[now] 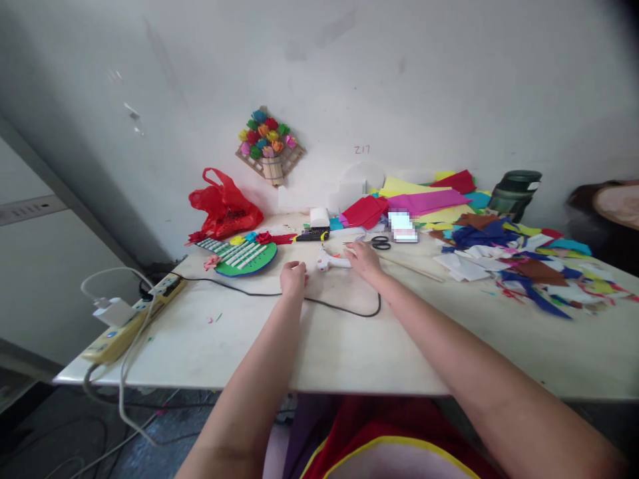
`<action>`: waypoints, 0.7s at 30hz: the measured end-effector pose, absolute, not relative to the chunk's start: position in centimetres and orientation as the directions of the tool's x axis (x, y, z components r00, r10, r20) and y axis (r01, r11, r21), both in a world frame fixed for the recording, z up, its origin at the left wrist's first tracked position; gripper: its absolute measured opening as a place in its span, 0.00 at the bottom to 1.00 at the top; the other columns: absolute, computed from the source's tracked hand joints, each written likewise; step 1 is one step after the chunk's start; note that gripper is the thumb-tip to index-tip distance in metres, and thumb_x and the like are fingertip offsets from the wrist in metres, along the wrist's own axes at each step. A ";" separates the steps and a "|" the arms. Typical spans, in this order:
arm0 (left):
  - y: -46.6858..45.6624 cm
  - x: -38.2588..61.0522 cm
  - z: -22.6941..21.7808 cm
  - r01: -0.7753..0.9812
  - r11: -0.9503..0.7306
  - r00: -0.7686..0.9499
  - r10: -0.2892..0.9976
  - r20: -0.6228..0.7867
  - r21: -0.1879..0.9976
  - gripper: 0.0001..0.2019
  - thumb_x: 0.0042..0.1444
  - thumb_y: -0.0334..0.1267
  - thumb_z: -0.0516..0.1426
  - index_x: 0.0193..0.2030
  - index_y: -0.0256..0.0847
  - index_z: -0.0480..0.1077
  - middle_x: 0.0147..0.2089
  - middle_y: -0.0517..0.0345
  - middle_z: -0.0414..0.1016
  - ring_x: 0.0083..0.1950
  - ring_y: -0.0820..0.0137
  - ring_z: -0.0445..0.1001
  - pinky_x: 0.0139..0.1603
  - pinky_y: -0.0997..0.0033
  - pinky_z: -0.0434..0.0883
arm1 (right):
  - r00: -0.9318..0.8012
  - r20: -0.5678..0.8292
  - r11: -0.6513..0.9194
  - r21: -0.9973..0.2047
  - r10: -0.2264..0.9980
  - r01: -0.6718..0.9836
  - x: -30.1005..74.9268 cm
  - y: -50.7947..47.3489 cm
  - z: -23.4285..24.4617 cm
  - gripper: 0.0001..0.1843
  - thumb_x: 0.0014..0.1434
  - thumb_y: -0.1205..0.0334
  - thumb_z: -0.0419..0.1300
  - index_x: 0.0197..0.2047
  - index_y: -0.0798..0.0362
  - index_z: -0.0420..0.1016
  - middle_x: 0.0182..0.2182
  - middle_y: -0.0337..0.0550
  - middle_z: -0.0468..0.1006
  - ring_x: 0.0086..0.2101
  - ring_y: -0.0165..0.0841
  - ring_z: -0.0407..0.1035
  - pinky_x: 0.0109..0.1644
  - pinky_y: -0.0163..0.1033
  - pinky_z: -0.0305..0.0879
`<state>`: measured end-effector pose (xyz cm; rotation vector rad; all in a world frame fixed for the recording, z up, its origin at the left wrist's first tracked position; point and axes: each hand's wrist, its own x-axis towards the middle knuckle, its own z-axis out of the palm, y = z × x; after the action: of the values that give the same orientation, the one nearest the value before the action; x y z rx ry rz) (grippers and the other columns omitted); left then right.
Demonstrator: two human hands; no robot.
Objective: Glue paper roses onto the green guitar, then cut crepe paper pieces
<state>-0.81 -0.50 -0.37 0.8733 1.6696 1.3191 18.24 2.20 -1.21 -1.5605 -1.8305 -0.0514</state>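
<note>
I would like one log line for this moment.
left hand: beside glue gun | right hand: at its handle end | nearby: black scissors, wooden stick

The person's left hand (pixel 294 278) was curled over the white table (pixel 349 359), near a black cable (pixel 367 315). The right hand (pixel 363 259) was at the handle of a white glue gun (pixel 329 262); its grip was unclear. Scissors (pixel 381 243) and paper scraps (pixel 542 269) lay farther right.

Bare arms (pixel 267 356) outstretched, left hand (pixel 293 278) loosely curled, right hand (pixel 366 261) palm down
</note>
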 end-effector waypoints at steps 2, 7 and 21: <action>0.0 -0.7 0.4 -0.033 0.237 -0.427 0.875 -0.228 0.971 0.13 0.46 0.36 0.55 0.40 0.38 0.64 0.34 0.53 0.71 0.23 0.73 0.69 0.26 0.72 0.66 | -0.016 0.481 0.233 -0.394 0.876 0.889 18.4 2.9 -0.6 0.16 0.59 0.60 0.50 0.44 0.58 0.73 0.44 0.51 0.74 0.45 0.37 0.67 0.49 0.38 0.60; 1.3 -0.4 1.3 -0.102 0.185 -0.430 0.878 -0.211 0.977 0.11 0.45 0.32 0.54 0.38 0.38 0.64 0.37 0.52 0.70 0.24 0.75 0.68 0.25 0.73 0.67 | -0.024 0.363 0.173 -0.384 0.931 0.907 18.5 5.0 0.8 0.17 0.60 0.59 0.50 0.46 0.56 0.72 0.46 0.50 0.74 0.45 0.35 0.67 0.48 0.36 0.59; 3.6 0.0 -1.6 -0.119 -0.026 -0.336 0.942 -0.015 0.993 0.10 0.48 0.35 0.49 0.39 0.37 0.64 0.26 0.56 0.70 0.20 0.74 0.69 0.21 0.76 0.62 | -0.207 0.136 0.239 -0.289 0.969 0.927 14.9 12.1 3.2 0.20 0.58 0.60 0.52 0.53 0.56 0.69 0.53 0.52 0.70 0.50 0.41 0.66 0.49 0.38 0.61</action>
<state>0.05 3.62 -1.59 0.9389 1.3568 1.5158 14.93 12.10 3.17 -1.7652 -2.2284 0.2075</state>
